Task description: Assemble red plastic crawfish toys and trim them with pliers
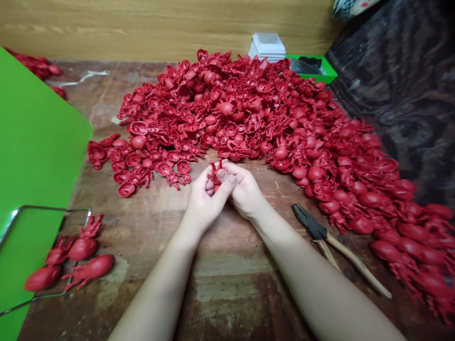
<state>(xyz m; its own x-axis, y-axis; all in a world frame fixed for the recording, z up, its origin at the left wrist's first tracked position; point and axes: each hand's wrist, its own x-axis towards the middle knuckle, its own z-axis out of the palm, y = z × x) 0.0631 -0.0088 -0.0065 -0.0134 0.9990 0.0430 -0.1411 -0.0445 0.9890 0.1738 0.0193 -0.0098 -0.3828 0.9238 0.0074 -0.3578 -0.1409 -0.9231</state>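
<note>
Two bare hands, the left hand (202,201) and the right hand (245,189), meet in front of the person, pressed together with their fingers curled around a small red piece (215,173). The piece is plastic, with thin leg-like arms poking out above the fingers, and its lower part is hidden in the grip. Just right of the right forearm lies a tool (310,222) with a black head and two wooden handles, resting on the worn wooden table (231,298). Left of the hands, a wire frame (53,207) lies on a green board (39,132), with four red octopus-shaped pieces (88,267) on and beside it.

Just beyond the fingertips, a big red pile (227,109) of the same pieces spreads across the table. It sweeps around to the right of the hands, running past the tool to the right edge of the view. Farther left, behind the board, sits a smaller red heap (35,65). Beyond the pile, a white block (267,47) and a green tray (313,68) stand before a wooden wall (142,28), and a dark cloth (398,80) lies to the far right.
</note>
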